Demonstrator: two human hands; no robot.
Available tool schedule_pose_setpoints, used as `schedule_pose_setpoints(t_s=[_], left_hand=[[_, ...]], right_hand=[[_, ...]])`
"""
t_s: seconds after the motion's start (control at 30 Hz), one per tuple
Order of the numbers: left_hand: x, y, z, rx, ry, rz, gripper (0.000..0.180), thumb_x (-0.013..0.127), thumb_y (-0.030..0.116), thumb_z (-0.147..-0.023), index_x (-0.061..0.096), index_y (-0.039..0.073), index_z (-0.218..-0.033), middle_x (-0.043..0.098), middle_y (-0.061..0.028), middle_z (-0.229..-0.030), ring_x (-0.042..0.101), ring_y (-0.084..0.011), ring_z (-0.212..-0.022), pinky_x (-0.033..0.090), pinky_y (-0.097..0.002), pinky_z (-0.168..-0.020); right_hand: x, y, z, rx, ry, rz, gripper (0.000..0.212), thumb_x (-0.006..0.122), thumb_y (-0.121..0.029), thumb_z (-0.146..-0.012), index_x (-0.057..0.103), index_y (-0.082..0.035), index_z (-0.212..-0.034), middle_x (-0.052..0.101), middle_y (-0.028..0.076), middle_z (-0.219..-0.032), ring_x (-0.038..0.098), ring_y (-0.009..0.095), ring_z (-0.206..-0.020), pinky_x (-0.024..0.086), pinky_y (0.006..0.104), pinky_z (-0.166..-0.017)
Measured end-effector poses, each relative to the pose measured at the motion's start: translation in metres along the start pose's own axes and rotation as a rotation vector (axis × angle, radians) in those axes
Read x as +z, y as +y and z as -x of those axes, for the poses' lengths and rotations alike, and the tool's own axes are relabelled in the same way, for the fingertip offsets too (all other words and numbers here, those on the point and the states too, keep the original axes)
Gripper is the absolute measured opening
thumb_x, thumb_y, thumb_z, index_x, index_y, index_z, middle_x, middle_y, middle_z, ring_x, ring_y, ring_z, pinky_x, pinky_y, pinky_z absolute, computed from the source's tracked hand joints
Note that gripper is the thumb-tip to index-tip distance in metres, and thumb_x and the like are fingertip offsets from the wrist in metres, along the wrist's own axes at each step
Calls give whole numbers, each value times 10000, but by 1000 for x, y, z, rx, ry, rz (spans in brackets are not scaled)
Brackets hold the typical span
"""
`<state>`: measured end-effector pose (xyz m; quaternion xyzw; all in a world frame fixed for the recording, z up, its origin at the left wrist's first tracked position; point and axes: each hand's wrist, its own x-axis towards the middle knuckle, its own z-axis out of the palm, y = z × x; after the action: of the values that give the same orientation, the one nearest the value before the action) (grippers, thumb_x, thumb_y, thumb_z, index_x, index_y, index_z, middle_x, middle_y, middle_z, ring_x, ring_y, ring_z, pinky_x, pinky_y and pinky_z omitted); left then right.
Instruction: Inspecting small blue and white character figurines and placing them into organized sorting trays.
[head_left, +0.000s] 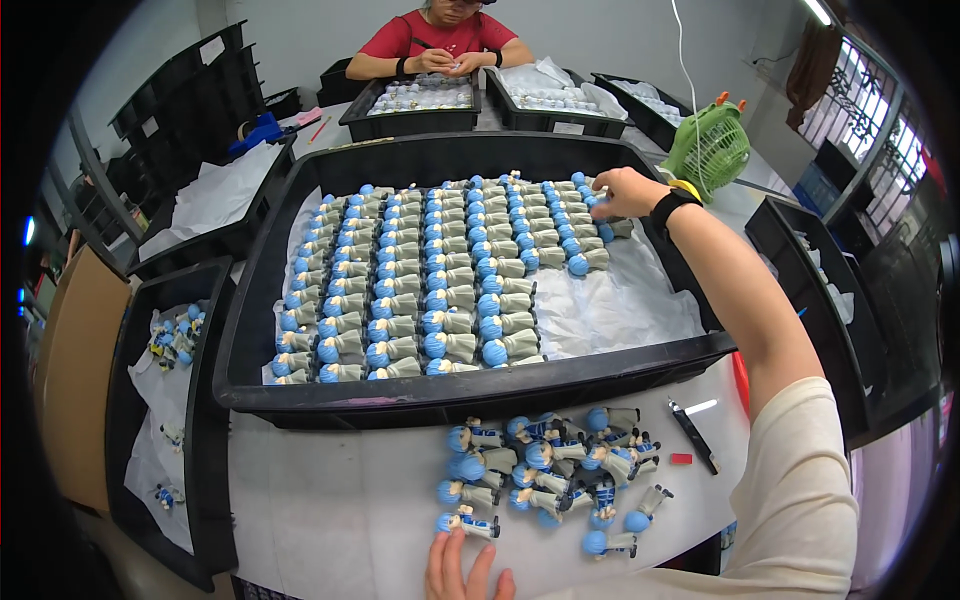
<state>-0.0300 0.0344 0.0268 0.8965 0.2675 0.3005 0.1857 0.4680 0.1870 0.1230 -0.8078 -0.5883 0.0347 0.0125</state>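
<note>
My right hand (628, 192) reaches over the far right of a large black tray (480, 380), fingers closed on a small blue-haired figurine that they mostly hide. Rows of similar figurines (450, 275) in grey-green cloaks lie on white paper in the tray. My left hand (462, 570) is low at the table's front edge, its fingers apart. Its fingertips touch or nearly touch a single figurine (468, 522) with blue clothing showing. Just right of it, a loose pile of figurines (550, 460) lies on the table in mixed directions.
A black-handled knife or pen-like tool (693, 435) and a small red block (681, 459) lie right of the pile. Black side trays (222, 420) flank the table. A green fan (710, 145) stands far right. Across the table, a person in red (440, 40) handles small parts over a tray.
</note>
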Motion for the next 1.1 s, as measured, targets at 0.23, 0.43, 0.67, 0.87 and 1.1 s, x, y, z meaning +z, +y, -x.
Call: schedule_pose_setpoints(t_s=[0.23, 0.43, 0.67, 0.87, 1.1], left_hand=[[2, -2, 4, -3, -4, 0, 452, 639, 122, -699, 490, 3, -1109, 418, -286, -1177, 416, -446, -1078, 381, -475, -898], [2, -2, 4, -9, -19, 0, 425, 636, 129, -705, 506, 0, -1088, 421, -284, -1175, 416, -443, -1080, 384, -473, -898], [3, -3, 2, 1, 0, -12, 397, 636, 140, -709, 525, 0, -1063, 431, -279, -1168, 427, -439, -1069, 393, -471, -888], [3, -3, 3, -15, -12, -23, 396, 635, 148, -708, 527, 6, -1062, 435, -275, -1169, 428, -436, -1070, 394, -469, -887], [3, -2, 2, 9, -1, -26, 388, 632, 148, -711, 532, 1, -1055, 433, -277, -1172, 429, -436, -1070, 394, -469, -887]], right_hand=[[1, -1, -2, 79, -334, 186, 1008, 766, -142, -480, 250, -123, -1346, 502, 178, -1166, 521, 299, -1041, 460, 334, -835], [14, 0, 1, 83, -202, 115, 1029, 770, -116, -438, 270, -198, -1333, 398, 149, -1190, 423, 310, -1121, 385, 333, -937], [25, 6, -3, 0, -168, 117, 1079, 770, -65, -430, 215, -187, -1347, 374, 155, -1215, 436, 323, -1109, 386, 354, -941], [16, -6, 1, 68, -236, 120, 1085, 761, -61, -442, 192, -203, -1355, 323, 153, -1260, 453, 331, -1103, 403, 347, -931], [27, 7, 1, 35, -142, 130, 1020, 749, -71, -484, 226, -237, -1343, 365, 150, -1207, 474, 312, -1090, 422, 339, -902]])
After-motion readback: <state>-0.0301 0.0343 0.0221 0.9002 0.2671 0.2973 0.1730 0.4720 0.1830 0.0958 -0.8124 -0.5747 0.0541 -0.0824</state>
